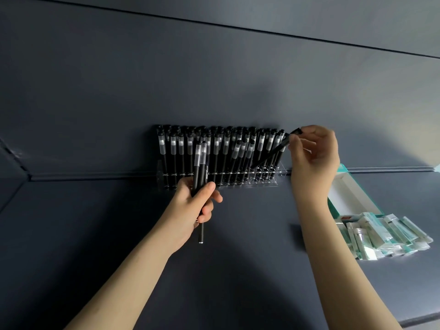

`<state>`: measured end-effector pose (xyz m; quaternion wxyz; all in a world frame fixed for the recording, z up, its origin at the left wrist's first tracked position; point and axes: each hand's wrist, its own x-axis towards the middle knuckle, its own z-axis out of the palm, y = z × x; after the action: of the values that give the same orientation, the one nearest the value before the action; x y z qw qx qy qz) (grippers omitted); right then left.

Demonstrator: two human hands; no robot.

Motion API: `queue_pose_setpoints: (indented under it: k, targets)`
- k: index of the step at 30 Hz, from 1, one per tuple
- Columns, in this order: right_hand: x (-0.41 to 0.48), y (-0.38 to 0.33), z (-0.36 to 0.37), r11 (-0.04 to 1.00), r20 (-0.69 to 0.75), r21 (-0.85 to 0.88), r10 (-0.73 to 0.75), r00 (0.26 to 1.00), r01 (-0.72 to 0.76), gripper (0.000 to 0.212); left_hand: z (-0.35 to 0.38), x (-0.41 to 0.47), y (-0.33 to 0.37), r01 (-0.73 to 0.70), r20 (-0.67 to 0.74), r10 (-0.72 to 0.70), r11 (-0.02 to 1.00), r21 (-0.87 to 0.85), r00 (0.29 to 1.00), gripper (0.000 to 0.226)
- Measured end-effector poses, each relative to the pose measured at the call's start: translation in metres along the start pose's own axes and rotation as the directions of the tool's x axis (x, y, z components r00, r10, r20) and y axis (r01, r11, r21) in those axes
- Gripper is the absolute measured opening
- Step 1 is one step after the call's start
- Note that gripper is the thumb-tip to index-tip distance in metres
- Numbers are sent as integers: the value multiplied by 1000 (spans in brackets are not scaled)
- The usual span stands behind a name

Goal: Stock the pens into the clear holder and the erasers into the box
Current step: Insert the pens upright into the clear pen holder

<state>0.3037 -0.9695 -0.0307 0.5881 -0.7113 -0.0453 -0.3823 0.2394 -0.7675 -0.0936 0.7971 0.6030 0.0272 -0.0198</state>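
How many are in the bundle of pens (201, 170) that the left hand (192, 206) grips is hard to count, because the curled fingers cover their middle. They stand nearly upright, caps up, just in front of the clear holder (281, 171) at the far wall. The right hand (314, 158) pinches a single pen (273, 152) near its cap. It slants, cap up and right, tip down and left at the holder's right holes; whether it sits in a hole I cannot tell. The right forearm hides part of the open box (345, 189). The erasers (385, 234) lie piled on its near side.
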Motion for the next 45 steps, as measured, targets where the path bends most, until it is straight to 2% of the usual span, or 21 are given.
queue_pose_setpoints:
  k: [8,13,20,27,30,33,36,39,41,43,45]
  targets:
    - [-5,8,11,975,149,-188,-90,985,117,18,-3,1,2,-38,-63,34,996,-75,997,9]
    - [-6,17,20,930,256,-283,-162,953,234,17,0,0,8,6,-109,-18,994,-112,994,6]
    - [-10,27,23,911,341,-288,-190,921,295,22,-1,-3,7,-59,-109,49,995,-85,993,4]
    - [-20,14,13,959,376,-176,-143,916,222,23,11,1,12,-64,-81,54,991,-120,995,19]
    - [-21,1,9,999,506,-41,29,862,-9,23,23,3,16,-64,-46,59,992,-110,997,18]
    - [-22,-5,5,973,599,48,152,786,-225,15,36,5,18,-63,-1,63,994,-92,998,17]
    - [-19,-8,-1,929,579,135,207,788,-343,5,49,7,20,-68,58,74,994,-91,996,18]
    - [-15,-7,-7,891,583,186,239,776,-414,3,55,9,21,-92,100,97,994,-59,990,18]
    - [-14,-6,-8,870,562,228,249,789,-437,6,55,11,20,-101,100,104,994,-35,990,16]
    - [-10,-5,-10,838,474,331,251,844,-435,12,51,14,17,-98,66,99,995,-25,993,11]
    - [-4,-2,-16,863,343,370,216,914,-343,18,46,16,13,-81,9,81,997,-4,997,13]
